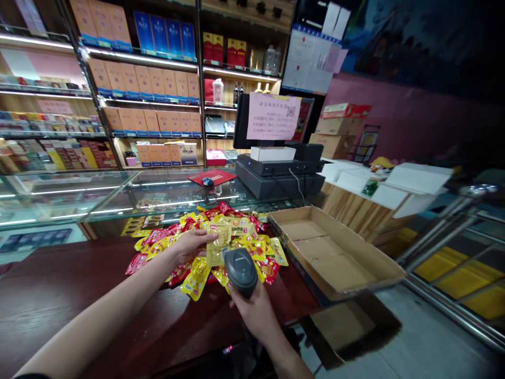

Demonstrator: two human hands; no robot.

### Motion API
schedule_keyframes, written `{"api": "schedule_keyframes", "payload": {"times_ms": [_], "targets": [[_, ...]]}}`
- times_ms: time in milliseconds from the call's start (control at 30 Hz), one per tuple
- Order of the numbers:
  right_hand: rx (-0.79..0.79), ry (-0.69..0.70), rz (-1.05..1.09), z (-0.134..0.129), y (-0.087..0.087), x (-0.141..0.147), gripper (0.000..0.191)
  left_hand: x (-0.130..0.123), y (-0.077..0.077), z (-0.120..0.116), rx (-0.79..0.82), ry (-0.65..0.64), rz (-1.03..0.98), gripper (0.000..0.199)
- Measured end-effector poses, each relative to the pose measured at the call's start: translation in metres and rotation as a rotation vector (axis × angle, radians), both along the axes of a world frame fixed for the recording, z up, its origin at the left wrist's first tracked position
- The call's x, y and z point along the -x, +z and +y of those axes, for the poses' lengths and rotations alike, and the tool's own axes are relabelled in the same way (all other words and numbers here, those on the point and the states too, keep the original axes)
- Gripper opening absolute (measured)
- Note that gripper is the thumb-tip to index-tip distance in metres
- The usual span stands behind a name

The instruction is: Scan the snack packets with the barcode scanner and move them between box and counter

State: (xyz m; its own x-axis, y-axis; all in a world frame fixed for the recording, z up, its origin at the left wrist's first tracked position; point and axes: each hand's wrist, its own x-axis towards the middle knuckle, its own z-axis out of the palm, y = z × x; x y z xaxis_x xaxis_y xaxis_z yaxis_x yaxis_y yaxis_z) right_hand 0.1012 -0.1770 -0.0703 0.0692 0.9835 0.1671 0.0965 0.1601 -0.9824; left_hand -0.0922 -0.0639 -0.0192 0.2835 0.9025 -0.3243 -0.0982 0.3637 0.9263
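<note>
My left hand (192, 246) pinches a yellow snack packet (219, 243) by its left edge, above a heap of packets. A black handheld barcode scanner (240, 269) is gripped in my right hand (255, 308), its head close to the lower right corner of that packet. Beneath both hands spreads the heap of red and yellow snack packets (196, 279) on the dark red-brown table (71, 295). The fingers of my right hand are partly hidden behind the scanner.
An open, shallow cardboard box (335, 252) stands right of the heap. Behind are a glass counter (114, 197), a mouse (207, 182) on a red mat and a monitor (242, 121) with a paper notice. Boxed goods fill the back shelves. Metal railings (453, 252) stand at right.
</note>
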Motion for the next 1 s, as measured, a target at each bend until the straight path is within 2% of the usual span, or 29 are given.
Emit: {"api": "schedule_keyframes", "payload": {"times_ms": [67,167,300,400,567,733,867,1000], "targets": [[0.032,0.028,0.075,0.008,0.013,-0.007,0.036,0.0,-0.003,-0.002,0.019,-0.004,-0.012,0.044],[0.19,0.096,0.275,0.025,0.033,-0.019,0.038,-0.002,-0.006,-0.006,0.048,-0.034,-0.012,0.046],[0.338,0.324,0.561,0.045,0.054,-0.033,0.031,-0.008,-0.006,-0.011,0.077,-0.064,-0.036,0.04],[0.411,0.42,0.632,0.052,0.06,-0.043,0.028,-0.012,-0.004,-0.012,0.09,-0.081,-0.07,0.035],[0.482,0.474,0.726,0.053,0.066,-0.071,0.025,-0.031,0.006,-0.007,0.103,-0.141,-0.112,0.028],[0.498,0.375,0.762,0.047,0.074,-0.121,0.023,-0.085,0.02,0.007,0.119,-0.264,-0.113,0.026],[0.434,0.215,0.838,0.041,0.078,-0.174,0.011,-0.148,0.027,0.023,0.109,-0.373,-0.098,0.026],[0.394,-0.004,0.85,0.042,0.083,-0.223,0.013,-0.216,0.031,0.044,0.102,-0.469,-0.119,0.019]]}}
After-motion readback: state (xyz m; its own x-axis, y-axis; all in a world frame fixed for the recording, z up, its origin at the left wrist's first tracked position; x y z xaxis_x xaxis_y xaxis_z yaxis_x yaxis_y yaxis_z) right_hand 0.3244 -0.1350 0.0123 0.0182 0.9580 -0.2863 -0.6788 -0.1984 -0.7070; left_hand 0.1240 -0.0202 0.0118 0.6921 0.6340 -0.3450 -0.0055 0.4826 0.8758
